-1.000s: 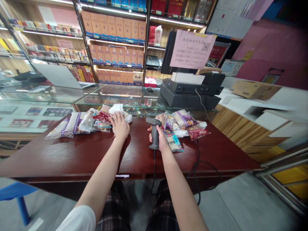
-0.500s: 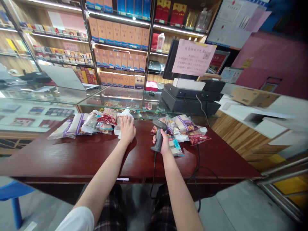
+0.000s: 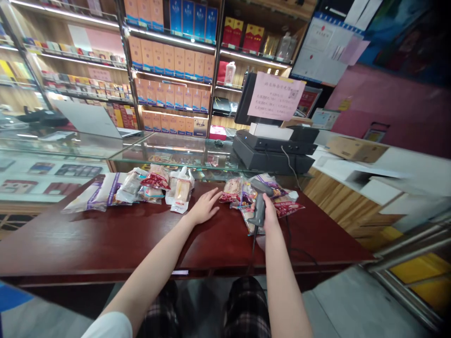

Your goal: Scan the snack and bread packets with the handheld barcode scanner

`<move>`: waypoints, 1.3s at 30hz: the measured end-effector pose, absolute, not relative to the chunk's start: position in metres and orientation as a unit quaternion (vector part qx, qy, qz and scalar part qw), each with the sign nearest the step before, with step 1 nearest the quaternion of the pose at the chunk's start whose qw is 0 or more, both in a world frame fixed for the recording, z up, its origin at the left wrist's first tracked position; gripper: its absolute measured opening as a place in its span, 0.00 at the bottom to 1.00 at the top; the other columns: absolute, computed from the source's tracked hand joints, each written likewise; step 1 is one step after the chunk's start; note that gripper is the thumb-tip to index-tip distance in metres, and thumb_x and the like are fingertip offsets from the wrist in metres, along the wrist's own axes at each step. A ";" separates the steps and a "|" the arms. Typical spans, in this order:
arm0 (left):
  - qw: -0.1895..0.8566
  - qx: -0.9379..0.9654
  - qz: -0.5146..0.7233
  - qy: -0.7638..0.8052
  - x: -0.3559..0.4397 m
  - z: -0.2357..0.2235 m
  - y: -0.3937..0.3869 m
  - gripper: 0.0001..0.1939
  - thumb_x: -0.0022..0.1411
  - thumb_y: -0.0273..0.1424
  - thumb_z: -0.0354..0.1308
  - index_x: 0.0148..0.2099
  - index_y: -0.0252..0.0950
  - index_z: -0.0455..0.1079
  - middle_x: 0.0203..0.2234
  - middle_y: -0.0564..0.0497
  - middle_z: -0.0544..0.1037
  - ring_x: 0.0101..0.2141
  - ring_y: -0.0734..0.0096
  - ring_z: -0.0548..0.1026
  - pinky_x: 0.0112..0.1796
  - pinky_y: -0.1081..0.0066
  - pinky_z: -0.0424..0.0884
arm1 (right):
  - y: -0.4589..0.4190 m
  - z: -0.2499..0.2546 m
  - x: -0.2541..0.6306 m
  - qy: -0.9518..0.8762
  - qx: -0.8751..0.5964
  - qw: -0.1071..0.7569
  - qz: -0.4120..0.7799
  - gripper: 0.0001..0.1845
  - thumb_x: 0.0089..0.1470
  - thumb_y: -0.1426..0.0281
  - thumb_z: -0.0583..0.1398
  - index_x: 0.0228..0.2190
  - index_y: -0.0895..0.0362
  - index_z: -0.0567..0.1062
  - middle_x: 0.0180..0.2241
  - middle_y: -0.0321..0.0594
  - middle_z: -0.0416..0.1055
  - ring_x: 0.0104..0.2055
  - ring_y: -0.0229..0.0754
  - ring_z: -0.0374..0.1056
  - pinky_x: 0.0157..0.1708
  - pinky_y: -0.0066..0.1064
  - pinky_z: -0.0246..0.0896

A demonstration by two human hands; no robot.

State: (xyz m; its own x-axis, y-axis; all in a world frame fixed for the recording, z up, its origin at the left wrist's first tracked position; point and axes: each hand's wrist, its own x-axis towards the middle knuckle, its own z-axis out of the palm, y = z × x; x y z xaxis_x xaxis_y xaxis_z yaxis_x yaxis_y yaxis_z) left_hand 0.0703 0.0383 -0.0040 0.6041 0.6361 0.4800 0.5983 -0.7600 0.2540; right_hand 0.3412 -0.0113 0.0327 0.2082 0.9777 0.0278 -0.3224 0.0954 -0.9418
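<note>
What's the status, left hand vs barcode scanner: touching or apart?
Apart. The head view shows the left hand open, with dark red tabletop showing between it and the barcode scanner, which sits in the right hand.

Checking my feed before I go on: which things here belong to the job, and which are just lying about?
Job: right hand gripping corded barcode scanner; left hand; plastic-wrapped food packets.
Lying about: laptop; black checkout terminal; cardboard box.

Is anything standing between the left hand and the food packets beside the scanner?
Nothing visible does: the left hand rests on the dark red table, and only tabletop separates it from the nearest food packet.
</note>
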 end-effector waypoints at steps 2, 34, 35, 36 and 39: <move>0.077 0.915 0.236 0.318 0.078 -0.007 0.034 0.35 0.69 0.39 0.49 0.73 0.39 0.44 0.71 0.41 0.49 0.68 0.53 0.51 0.64 0.48 0.52 | -0.007 0.031 0.349 -0.362 -0.452 0.631 0.515 0.28 0.51 0.46 0.60 0.34 0.60 0.78 0.15 0.39 0.70 0.17 0.38 0.64 0.17 0.28 0.59; -0.010 0.865 0.290 0.411 0.075 -0.006 0.043 0.20 0.68 0.35 0.45 0.56 0.35 0.71 0.57 0.40 0.71 0.55 0.55 0.68 0.56 0.54 0.62 | 0.006 0.014 0.335 -0.382 -0.424 0.623 0.535 0.25 0.49 0.48 0.61 0.29 0.60 0.77 0.13 0.37 0.68 0.14 0.35 0.61 0.14 0.26 0.57; -0.003 0.874 0.289 0.392 0.076 -0.007 0.041 0.23 0.68 0.36 0.46 0.61 0.35 0.66 0.61 0.40 0.67 0.59 0.55 0.65 0.58 0.54 0.61 | 0.006 0.014 0.335 -0.379 -0.423 0.622 0.539 0.25 0.50 0.48 0.61 0.29 0.60 0.77 0.13 0.37 0.67 0.14 0.35 0.61 0.14 0.26 0.57; 0.007 0.886 0.277 0.372 0.078 -0.007 0.040 0.26 0.67 0.37 0.48 0.65 0.37 0.62 0.63 0.40 0.64 0.62 0.55 0.62 0.59 0.54 0.60 | 0.005 0.015 0.334 -0.376 -0.423 0.622 0.541 0.25 0.50 0.49 0.61 0.29 0.60 0.77 0.13 0.36 0.67 0.14 0.35 0.61 0.14 0.25 0.57; 0.018 0.906 0.222 0.359 0.085 -0.005 0.034 0.27 0.68 0.42 0.48 0.66 0.43 0.61 0.62 0.43 0.67 0.61 0.54 0.63 0.60 0.51 0.57 | 0.004 0.015 0.333 -0.371 -0.426 0.625 0.539 0.24 0.51 0.49 0.61 0.29 0.60 0.77 0.13 0.37 0.67 0.14 0.34 0.61 0.14 0.25 0.56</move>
